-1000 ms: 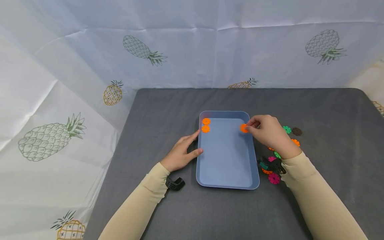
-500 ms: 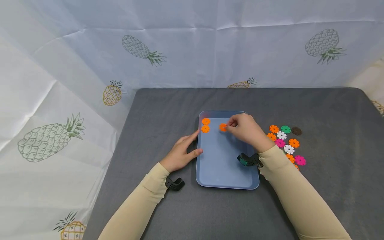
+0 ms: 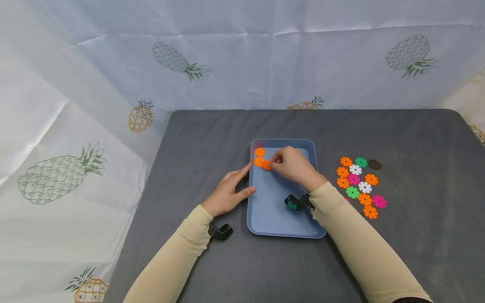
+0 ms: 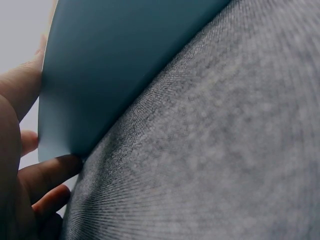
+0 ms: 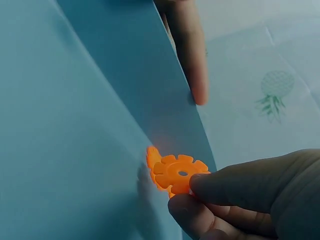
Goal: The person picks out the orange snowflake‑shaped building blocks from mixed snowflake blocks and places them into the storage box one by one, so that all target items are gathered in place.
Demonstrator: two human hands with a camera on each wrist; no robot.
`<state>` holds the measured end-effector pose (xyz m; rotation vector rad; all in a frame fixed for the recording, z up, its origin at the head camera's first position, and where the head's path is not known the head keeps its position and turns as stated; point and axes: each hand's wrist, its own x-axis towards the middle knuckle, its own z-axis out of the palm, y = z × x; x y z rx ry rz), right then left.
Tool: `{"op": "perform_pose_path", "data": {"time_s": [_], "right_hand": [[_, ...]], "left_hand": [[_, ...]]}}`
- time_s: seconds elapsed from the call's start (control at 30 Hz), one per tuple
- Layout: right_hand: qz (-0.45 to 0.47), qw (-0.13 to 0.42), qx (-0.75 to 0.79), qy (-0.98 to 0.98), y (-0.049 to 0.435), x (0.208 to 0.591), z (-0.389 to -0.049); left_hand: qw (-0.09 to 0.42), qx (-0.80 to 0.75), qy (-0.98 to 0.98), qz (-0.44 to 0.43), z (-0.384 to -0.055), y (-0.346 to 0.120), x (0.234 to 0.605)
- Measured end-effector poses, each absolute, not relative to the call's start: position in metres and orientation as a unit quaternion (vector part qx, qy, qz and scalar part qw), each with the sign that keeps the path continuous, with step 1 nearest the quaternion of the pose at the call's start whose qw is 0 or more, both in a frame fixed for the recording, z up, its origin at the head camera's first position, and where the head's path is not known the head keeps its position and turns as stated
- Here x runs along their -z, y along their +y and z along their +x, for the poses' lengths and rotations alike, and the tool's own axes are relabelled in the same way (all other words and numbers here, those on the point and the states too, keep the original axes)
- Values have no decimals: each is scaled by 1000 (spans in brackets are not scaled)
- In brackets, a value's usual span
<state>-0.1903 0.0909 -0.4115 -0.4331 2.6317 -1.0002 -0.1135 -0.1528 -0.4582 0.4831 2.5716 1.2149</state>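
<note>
Between thumb and fingers, my right hand pinches an orange notched disc over the blue tray. The held disc is close to two orange discs lying one behind the other in the tray's far left corner; in the right wrist view it partly covers them. Whether it touches them I cannot tell. At the tray's left side, my left hand rests with straight fingers against the wall and the thumb at the rim. The left wrist view shows its fingers along the tray's outer wall.
Right of the tray lie several loose notched discs: orange, white, pink, green and a brown one. My right forearm hides part of that group. A pineapple-print cloth hangs behind the grey table.
My right hand has carried the orange disc leftward across the tray, from its right rim to beside the two orange discs. The left hand has stayed in place.
</note>
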Motion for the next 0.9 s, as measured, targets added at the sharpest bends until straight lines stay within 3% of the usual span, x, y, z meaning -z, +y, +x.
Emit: {"op": "perform_pose_path", "data": {"time_s": [0.9], "right_hand": [[-189, 134, 340, 912, 75, 438, -192]], "left_hand": [[128, -416, 884, 170, -114, -151, 460]]}}
